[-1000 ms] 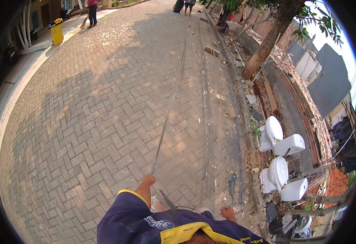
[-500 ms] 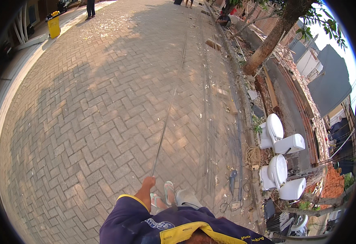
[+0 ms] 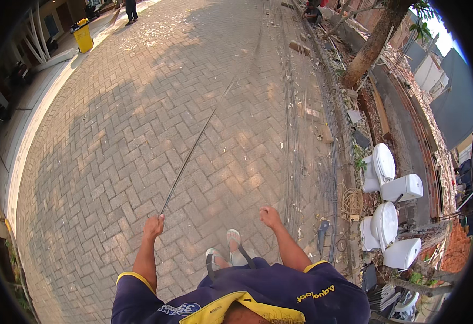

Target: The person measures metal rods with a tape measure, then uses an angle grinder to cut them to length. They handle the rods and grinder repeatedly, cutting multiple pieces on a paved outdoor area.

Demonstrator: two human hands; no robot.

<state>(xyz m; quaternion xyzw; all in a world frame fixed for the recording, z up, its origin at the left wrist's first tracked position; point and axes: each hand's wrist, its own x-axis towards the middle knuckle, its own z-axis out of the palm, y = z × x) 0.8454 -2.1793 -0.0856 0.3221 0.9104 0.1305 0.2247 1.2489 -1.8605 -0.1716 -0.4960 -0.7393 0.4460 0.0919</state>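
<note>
Both arms swung out wider; left hand (image 3: 153, 225) clenched on the long rod (image 3: 198, 137), right hand (image 3: 270, 217) loosely curled, empty. Rod tip could snag the pavers (image 3: 112, 135).

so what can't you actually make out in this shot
- Far end of the long rod: head view, it thins out up the paving, too small to trace.
- Left hand grip: fingers curl under, so contact is hidden.
- Right hand: closed fist, anything inside hidden.
- Feet: partly covered by the shirt.
</note>
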